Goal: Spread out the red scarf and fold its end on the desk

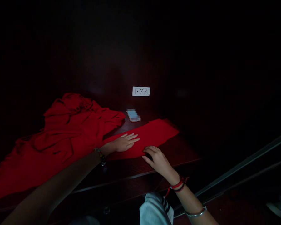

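Note:
A red fringed scarf lies on a dark wooden surface, its right part smoothed into a flat strip. To the left, red cloth of the same colour is heaped in loose folds with fringe showing; I cannot tell whether it is one piece with the strip. My left hand rests palm down on the flat strip, fingers spread. At the strip's near edge is my right hand, its fingers curved over the cloth and its thumb apart from them.
Behind the strip lies a small pale-blue item, blurred out. A white socket plate is on the dark back wall. The surface's front edge runs below my hands. Pale cloth with dark stripes shows at the bottom.

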A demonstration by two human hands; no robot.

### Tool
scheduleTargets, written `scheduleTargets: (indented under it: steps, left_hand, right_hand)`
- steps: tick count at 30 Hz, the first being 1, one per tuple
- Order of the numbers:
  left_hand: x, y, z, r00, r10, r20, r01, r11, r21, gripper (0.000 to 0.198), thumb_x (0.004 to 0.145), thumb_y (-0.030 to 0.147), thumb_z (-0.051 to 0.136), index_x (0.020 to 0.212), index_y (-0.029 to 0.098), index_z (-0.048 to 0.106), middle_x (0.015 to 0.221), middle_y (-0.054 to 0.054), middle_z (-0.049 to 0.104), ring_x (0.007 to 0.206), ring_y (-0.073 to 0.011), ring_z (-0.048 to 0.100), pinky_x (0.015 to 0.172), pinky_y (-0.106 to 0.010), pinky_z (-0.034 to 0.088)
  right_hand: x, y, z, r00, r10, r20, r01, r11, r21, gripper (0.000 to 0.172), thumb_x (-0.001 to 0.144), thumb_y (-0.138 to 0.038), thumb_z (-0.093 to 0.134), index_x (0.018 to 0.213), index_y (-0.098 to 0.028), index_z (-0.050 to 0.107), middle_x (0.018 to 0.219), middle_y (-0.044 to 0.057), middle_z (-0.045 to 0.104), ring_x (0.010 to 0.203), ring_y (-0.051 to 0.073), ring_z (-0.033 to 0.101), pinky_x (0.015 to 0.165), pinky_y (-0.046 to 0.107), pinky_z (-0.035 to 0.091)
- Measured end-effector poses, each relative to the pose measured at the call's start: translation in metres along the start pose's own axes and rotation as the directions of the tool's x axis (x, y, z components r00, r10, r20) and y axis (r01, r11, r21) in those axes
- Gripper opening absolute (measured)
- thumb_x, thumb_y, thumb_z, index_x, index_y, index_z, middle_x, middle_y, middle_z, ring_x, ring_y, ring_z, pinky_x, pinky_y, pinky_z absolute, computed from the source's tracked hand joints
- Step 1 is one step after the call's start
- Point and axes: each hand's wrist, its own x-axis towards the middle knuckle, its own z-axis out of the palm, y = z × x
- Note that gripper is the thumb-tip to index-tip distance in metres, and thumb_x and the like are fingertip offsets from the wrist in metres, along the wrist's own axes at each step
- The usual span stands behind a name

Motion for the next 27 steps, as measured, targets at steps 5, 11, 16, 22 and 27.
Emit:
scheduleTargets:
  steps: [5,11,16,22,27]
  left_hand:
    - [-0.001,0.011,-0.011,0.997,0.019,-0.074,-0.021,0.999,-0.033,0.039,0.089,0.023,0.025,0.126,0.019,0.036,0.135,-0.004,0.035,0.126,-0.0139,0.023,0.103,-0.031,0.017]
    - [-0.020,0.045,-0.036,0.989,0.074,-0.127,-0.081,0.995,-0.054,0.030,0.077,0.041,0.049,0.095,0.019,0.056,0.101,-0.004,0.057,0.093,-0.0170,0.052,0.081,-0.025,0.037]
    - [-0.023,0.054,-0.043,0.997,0.078,0.006,-0.078,0.996,-0.036,0.005,0.071,0.021,0.050,0.075,0.019,0.053,0.078,0.000,0.057,0.074,-0.0141,0.052,0.066,-0.023,0.037]
    - [-0.020,0.035,-0.045,0.999,0.020,-0.050,-0.032,0.966,-0.257,0.008,0.075,0.018,0.042,0.073,0.018,0.049,0.066,0.004,0.051,0.063,-0.0099,0.046,0.058,-0.018,0.034]
    - [-0.024,0.039,-0.043,0.997,0.024,-0.071,-0.044,0.954,-0.296,0.015,0.081,0.021,0.038,0.078,0.018,0.052,0.076,0.002,0.056,0.072,-0.0106,0.050,0.068,-0.019,0.035]
  right_hand:
    - [-0.004,0.017,-0.010,0.996,0.005,0.084,-0.012,0.996,0.092,0.025,0.082,-0.027,0.050,0.103,-0.016,0.058,0.103,0.008,0.059,0.098,0.018,0.053,0.088,0.034,0.042]
    - [0.007,0.024,-0.018,0.988,-0.064,0.143,0.047,0.992,0.121,0.023,0.084,-0.024,0.046,0.103,-0.018,0.058,0.100,0.007,0.060,0.093,0.016,0.054,0.085,0.030,0.043]
    - [0.009,0.037,-0.014,0.990,-0.094,0.110,0.076,0.986,0.150,0.020,0.085,-0.022,0.045,0.098,-0.018,0.059,0.095,0.006,0.061,0.090,0.015,0.055,0.083,0.028,0.044]
    - [0.011,0.035,-0.014,0.990,-0.119,0.074,0.109,0.986,0.128,0.021,0.082,-0.027,0.049,0.100,-0.019,0.056,0.097,0.006,0.058,0.092,0.016,0.053,0.083,0.030,0.043]
    - [0.019,0.032,-0.011,0.994,-0.095,0.054,0.096,0.995,-0.017,0.014,0.083,-0.025,0.048,0.090,-0.017,0.057,0.091,0.007,0.056,0.086,0.017,0.052,0.077,0.030,0.043]
